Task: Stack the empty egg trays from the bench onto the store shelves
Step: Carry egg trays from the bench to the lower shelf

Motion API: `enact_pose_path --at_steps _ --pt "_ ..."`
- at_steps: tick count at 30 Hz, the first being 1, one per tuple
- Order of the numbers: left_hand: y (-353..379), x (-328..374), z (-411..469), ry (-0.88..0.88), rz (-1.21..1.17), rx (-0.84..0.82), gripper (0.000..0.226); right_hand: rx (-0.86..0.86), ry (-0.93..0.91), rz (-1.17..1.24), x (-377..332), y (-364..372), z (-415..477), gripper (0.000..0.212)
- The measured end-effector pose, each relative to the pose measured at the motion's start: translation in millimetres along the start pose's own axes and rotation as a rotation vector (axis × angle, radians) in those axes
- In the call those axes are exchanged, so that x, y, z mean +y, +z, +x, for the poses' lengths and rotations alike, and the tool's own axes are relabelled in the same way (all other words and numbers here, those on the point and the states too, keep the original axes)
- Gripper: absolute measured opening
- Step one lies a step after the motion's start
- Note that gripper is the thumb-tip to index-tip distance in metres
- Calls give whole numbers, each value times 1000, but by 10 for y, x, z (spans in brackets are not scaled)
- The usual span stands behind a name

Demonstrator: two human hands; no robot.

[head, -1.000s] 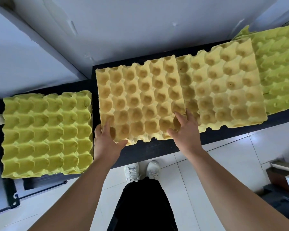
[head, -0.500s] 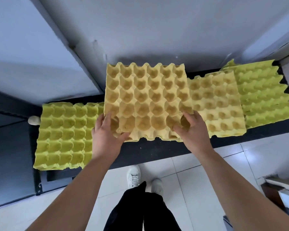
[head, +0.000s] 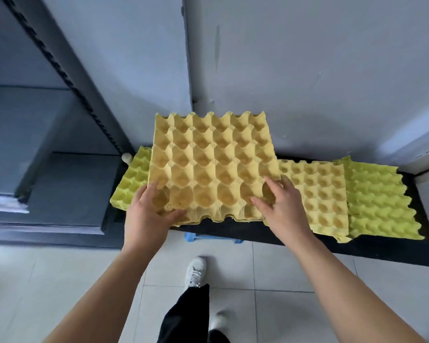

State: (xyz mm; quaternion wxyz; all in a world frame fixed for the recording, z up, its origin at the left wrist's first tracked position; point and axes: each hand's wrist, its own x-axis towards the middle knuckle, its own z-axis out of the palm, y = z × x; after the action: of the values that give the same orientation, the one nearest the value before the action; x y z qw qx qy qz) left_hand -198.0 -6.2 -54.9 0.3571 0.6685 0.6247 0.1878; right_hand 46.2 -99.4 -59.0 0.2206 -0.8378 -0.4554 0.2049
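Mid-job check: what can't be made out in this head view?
Head view.
Hidden: left green tray, mostly behind held tray.
Blurred: held tray's near edge, so single or nested unclear.
Cut off: shelves, by the left edge.
Hidden: blue item, mostly under the bench.

Yellow tray (head: 213,167) lifted off bench (head: 258,231), both hands.
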Motion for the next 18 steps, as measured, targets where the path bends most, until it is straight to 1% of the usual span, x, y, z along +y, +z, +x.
enact_pose_path --at_steps 5,9,14,18 --pt "-650 -168 -596 -25 -43 135 86 -43 -138 -29 -549 -71 -479 59" --pt "-1207 -420 -864 -48 -55 232 93 -64 -266 -25 -1071 -14 -708 61" --pt "-1942 -767 -1078 -86 -150 355 93 -80 -415 -47 -1925 166 -887 60" --pt "-2609 -1220 -1056 -88 -168 436 91 -108 -488 -45 -2699 490 -1017 61"
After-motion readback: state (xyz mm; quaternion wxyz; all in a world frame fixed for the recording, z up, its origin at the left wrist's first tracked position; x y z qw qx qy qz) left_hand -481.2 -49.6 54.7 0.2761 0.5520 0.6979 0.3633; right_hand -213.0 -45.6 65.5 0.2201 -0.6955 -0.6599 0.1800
